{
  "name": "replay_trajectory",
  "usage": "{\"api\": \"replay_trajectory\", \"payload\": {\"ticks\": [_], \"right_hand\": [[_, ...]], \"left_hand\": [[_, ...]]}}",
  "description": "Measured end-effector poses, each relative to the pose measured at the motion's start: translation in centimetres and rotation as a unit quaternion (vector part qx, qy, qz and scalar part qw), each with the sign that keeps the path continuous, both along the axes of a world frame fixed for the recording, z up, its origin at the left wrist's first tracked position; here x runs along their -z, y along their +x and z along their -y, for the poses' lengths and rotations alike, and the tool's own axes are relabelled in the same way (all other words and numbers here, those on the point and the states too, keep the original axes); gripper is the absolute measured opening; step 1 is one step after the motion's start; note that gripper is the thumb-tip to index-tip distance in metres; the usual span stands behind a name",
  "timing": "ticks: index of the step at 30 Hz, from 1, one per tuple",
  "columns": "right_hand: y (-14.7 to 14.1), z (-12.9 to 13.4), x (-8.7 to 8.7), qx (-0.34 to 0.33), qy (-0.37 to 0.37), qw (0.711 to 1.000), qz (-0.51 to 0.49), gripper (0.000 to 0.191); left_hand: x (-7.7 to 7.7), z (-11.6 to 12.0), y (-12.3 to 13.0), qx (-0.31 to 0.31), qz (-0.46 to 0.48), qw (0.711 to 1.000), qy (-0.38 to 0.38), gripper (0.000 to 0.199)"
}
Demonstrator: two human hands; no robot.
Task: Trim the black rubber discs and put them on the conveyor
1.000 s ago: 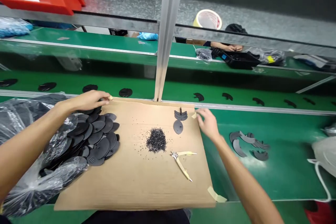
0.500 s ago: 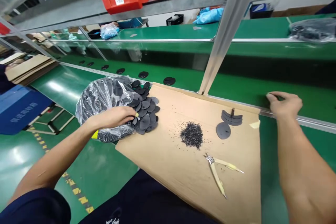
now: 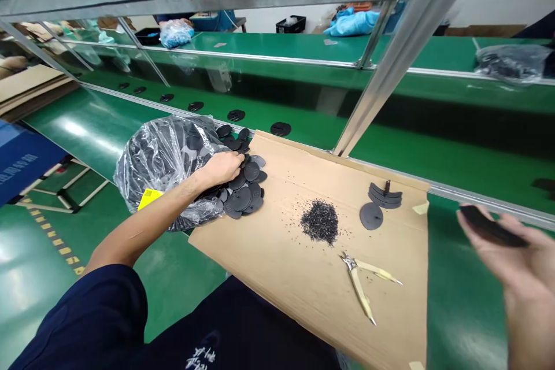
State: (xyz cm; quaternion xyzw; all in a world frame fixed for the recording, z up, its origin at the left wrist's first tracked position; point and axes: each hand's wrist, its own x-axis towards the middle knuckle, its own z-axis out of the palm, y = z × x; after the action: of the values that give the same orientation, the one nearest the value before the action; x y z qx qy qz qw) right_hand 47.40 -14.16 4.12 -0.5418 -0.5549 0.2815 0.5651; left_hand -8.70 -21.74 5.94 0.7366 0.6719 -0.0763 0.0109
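Right hand grips black curved part, right of cardboard; loose hold could drop it. Left hand at disc pile, cardboard's left edge; can't tell if gripping. Dragging could spill discs.

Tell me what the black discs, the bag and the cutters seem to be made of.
Black discs: probably moulded plastic, matt, given their even dark surface.
Bag: thin clear plastic film, glossy, by its wrinkles and bright highlights.
Cutters: probably metal at the head, by its silvery shine; handles pale yellow, material unclear.

Disc pile left of pliers
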Motion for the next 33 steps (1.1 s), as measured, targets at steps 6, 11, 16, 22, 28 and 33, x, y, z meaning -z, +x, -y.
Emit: {"api": "replay_trajectory", "payload": {"ticks": [6, 11, 16, 22, 28, 33], "right_hand": [[-9.4, 5.1, 0.8, -0.229, -0.178, 0.948, -0.134, 0.013], [-16.9, 8.5, 2.2, -0.269, -0.174, 0.938, -0.135, 0.042], [-20.5, 10.8, 2.3, -0.261, -0.249, 0.906, -0.222, 0.057], [-19.4, 12.7, 1.1, -0.216, -0.312, 0.886, -0.266, 0.045], [-19.7, 12.7, 2.0, -0.187, -0.343, 0.866, -0.311, 0.038], [-20.4, 12.0, 2.7, -0.224, -0.352, 0.844, -0.336, 0.046]], "left_hand": [[-1.5, -0.1, 0.2, -0.029, 0.102, 0.986, 0.126, 0.018], [-0.9, 0.8, 6.8, 0.048, 0.546, 0.799, 0.249, 0.029], [1.8, 2.9, 15.9, 0.122, 0.633, 0.743, 0.180, 0.030], [4.3, 3.6, 20.1, 0.167, 0.605, 0.762, 0.157, 0.033], [5.8, 3.5, 19.6, 0.150, 0.599, 0.775, 0.133, 0.031], [5.8, 3.4, 19.1, 0.181, 0.543, 0.803, 0.167, 0.029]]}}
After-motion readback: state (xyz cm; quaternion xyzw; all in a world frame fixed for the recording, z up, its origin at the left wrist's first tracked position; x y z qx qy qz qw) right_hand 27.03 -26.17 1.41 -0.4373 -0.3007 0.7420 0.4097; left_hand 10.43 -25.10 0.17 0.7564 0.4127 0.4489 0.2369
